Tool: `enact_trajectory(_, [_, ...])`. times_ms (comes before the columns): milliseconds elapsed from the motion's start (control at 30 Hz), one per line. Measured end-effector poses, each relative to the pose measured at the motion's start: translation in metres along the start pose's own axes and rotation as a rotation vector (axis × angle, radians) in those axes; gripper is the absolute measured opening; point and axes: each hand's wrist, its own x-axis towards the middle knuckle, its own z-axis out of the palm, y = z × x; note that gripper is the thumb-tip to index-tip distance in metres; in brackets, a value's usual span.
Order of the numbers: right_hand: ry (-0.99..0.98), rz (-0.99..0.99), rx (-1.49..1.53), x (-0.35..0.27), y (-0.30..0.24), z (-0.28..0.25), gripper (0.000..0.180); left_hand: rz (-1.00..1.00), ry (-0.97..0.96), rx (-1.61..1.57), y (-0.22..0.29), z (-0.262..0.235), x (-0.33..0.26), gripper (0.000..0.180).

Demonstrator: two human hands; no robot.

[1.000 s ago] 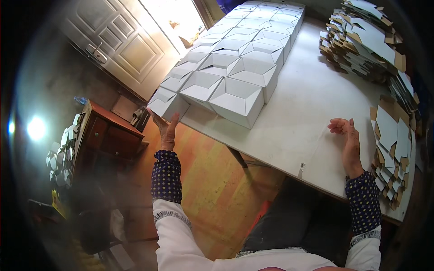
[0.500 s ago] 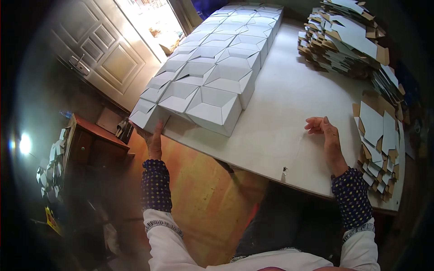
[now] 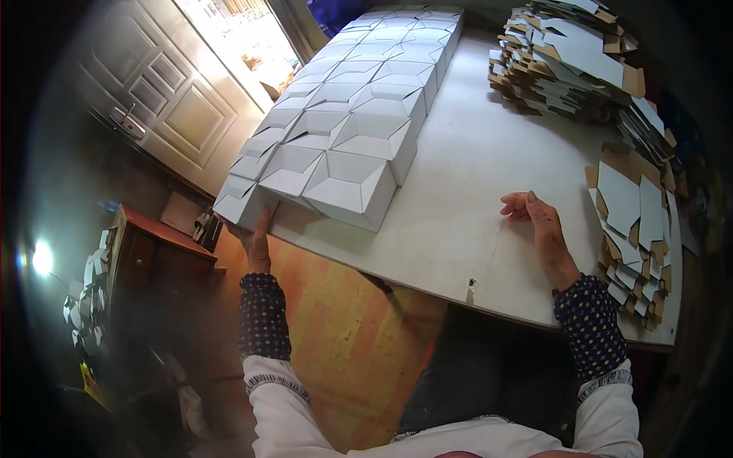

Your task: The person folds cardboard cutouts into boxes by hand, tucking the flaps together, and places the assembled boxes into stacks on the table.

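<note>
My left hand (image 3: 256, 240) is at the near left corner of the table, closed around a white cardboard box (image 3: 238, 204). Its thumb lies on the box's near face, and the other fingers are mostly hidden at the outer side. This box ends a block of white boxes (image 3: 343, 183) standing in rows, their top flaps folded inward. Over the bare white tabletop (image 3: 450, 221), my right hand (image 3: 540, 229) hovers with loosely curved fingers and nothing in them. Nearest to it on the right lies a stack of flat, unfolded white and brown cartons (image 3: 622, 210).
Another tall pile of flat cartons (image 3: 565, 65) rises at the far right of the table. Left of the table are a half-open door (image 3: 183, 99) and a brown wooden cabinet (image 3: 164, 237). White cardboard pieces (image 3: 90, 286) are heaped beside the cabinet.
The whole view has shifted slightly, so the table and boxes sit a little further left. My left hand stays on the box; my right hand remains empty above the table.
</note>
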Motion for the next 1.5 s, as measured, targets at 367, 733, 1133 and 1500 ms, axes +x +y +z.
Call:
enact_trajectory(367, [-0.019,0.003,-0.037,0.001,0.000,0.002,0.058,0.028,0.040,-0.006,-0.022,0.000,0.007,0.109])
enact_trajectory(733, [-0.023,-0.002,-0.052,0.000,0.002,0.000,0.058,0.028,0.022,0.021,-0.017,-0.003,-0.023,0.102])
enact_trajectory(1133, [-0.101,-0.058,0.189,0.009,0.032,-0.012,0.028,0.224,-0.227,-0.249,0.135,0.021,-0.174,0.035])
enact_trajectory(1500, [-0.102,-0.074,0.019,-0.006,0.016,-0.024,0.038,0.955,-0.258,-1.556,0.356,0.048,-0.291,0.019])
